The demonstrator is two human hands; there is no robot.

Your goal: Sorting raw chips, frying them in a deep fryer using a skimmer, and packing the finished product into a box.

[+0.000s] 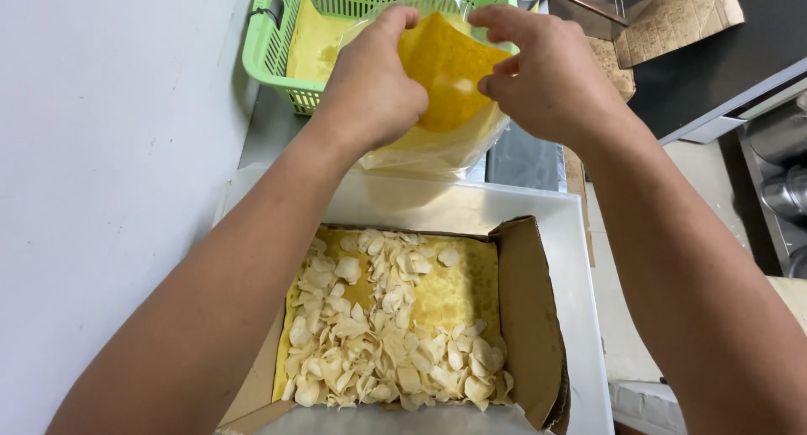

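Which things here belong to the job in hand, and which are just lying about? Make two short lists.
In use:
left hand
right hand
yellow sheet
clear bag
green basket
cardboard box
pale flakes

Lying about:
white tray
metal pots
cardboard scrap

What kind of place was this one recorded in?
Probably a food-packing or commercial kitchen area: a cardboard box of pale chips on yellow paper, a green plastic basket, and steel pots at the right. Both hands hold a clear bag.
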